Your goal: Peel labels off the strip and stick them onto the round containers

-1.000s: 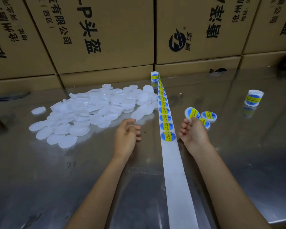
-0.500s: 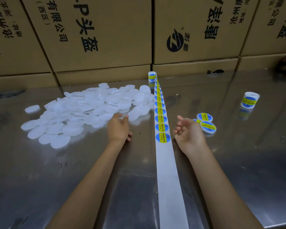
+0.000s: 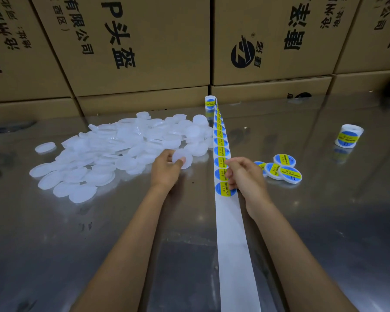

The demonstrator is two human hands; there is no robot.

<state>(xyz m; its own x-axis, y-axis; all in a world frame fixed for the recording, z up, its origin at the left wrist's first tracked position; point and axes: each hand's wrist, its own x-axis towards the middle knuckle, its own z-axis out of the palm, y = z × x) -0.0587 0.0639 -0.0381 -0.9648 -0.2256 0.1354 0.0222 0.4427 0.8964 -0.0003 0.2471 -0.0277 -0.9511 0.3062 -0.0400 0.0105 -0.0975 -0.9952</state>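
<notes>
The left hand (image 3: 167,171) pinches one plain white round container (image 3: 182,158) between thumb and fingers, lifted at the 3 o'clock edge of the heap of unlabelled containers (image 3: 113,152) that spreads over the shiny metal desk (image 3: 77,233). The right hand (image 3: 245,176) has its fingers curled onto the label strip (image 3: 231,233), touching the strip's 3 o'clock edge beside the blue and yellow labels; whether a label is actually pinched, I cannot tell. The strip runs straight from 6 o'clock towards 12 o'clock, bare white backing near the person, a row of labels (image 3: 221,149) beyond the hand, ending at a small roll (image 3: 210,102) standing on edge before the cardboard boxes (image 3: 144,52). At 3 o'clock of the right hand lie a few labelled containers (image 3: 282,168), overlapping one another. Farther out towards 2 o'clock a second label roll (image 3: 348,136) sits apart on the desk.
</notes>
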